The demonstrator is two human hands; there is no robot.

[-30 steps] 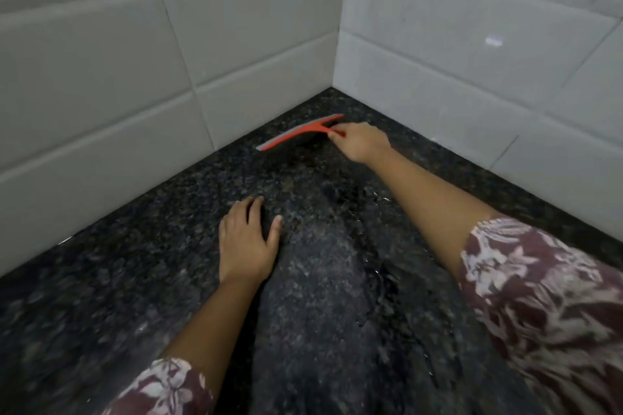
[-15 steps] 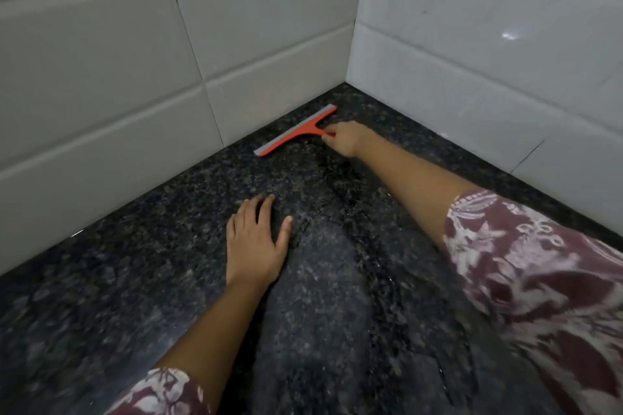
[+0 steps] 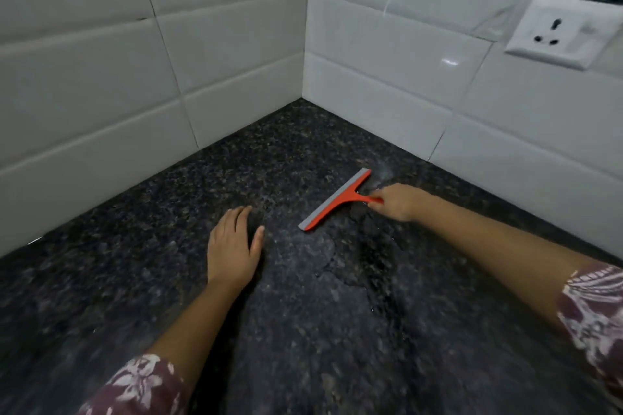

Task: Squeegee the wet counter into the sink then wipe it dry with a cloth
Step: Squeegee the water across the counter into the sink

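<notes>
a grey tiled wall [image 3: 101,84] runs along the left and meets a white tiled wall [image 3: 387,54] at the corner. below them lies the dark speckled worktop [image 3: 151,280]. a floral sleeve [image 3: 141,384] shows at the lower left, and the bare forearm leads up to the left hand [image 3: 232,248], which lies palm down on the worktop with fingers together and thumb spread to the side, holding nothing. just right of it is the red squeegee [image 3: 337,200], its grey blade edge down on the worktop and slanting from near the left hand up toward the right wall. a wet patch [image 3: 367,256] with an irregular edge spreads below the blade, between the two arms. the right hand [image 3: 399,200] is closed around the squeegee's handle, fingers curled over it. its forearm runs down to another floral sleeve [image 3: 593,313] at the right edge. high on the right wall sits a white socket [image 3: 563,34].
</notes>
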